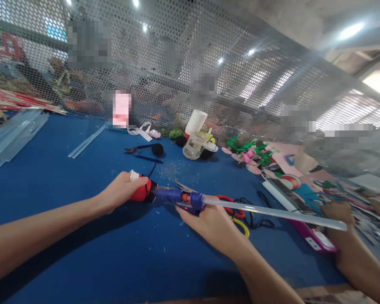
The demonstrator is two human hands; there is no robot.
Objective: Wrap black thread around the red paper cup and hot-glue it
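My left hand (122,192) is closed round a small red cup-like piece (141,190) with a white rim at one end and black at the other. A thin black strand trails up from its black end. My right hand (213,221) grips a blue hot glue gun (174,195), whose nozzle points left at the black end. I cannot tell whether they touch. A long clear glue stick (272,212) sticks out of the gun's back, far to the right. Just beyond my right hand lie scissors with red and yellow handles (245,228).
Blue-handled pliers (142,154) lie beyond my left hand. Behind stand white stacked cups (196,121) and a clear jar (193,147). Glue sticks (15,135) are piled left. On the right, a co-worker's hand (338,215) is near a purple power strip (316,238). Perforated metal (164,55) borders the back.
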